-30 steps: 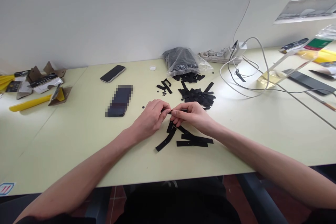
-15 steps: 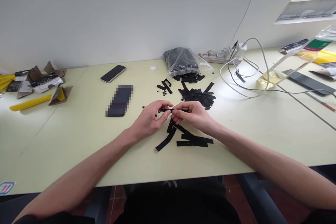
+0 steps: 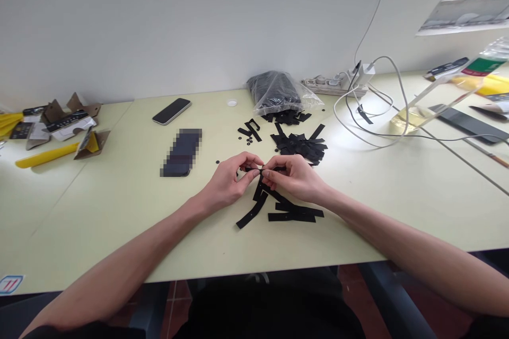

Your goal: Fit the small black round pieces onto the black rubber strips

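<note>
My left hand (image 3: 234, 177) and my right hand (image 3: 294, 176) meet over the table, thumbs and fingertips pinching one black strip (image 3: 280, 168) from both ends. Much of that strip is hidden by the fingers. Just below the hands lie several flat black strips (image 3: 292, 217), some with a small hole or dot. Beyond my right hand is a heap of black strips (image 3: 300, 144). Small black rings (image 3: 249, 141) rest beside a few loose strips (image 3: 251, 130) beyond my left hand.
A clear plastic bag (image 3: 278, 92) of black pieces stands by the wall. A phone (image 3: 172, 111) and a pixelated dark object (image 3: 182, 153) lie left. Right are a power strip (image 3: 334, 86), white cables (image 3: 374, 145) and a tilted bottle (image 3: 449, 85). Yellow-handled items (image 3: 47, 155) lie far left.
Both hands stay together on the strip; their fingertips have shifted slightly, with the thumbs a little closer together. The things on the table look unmoved.
</note>
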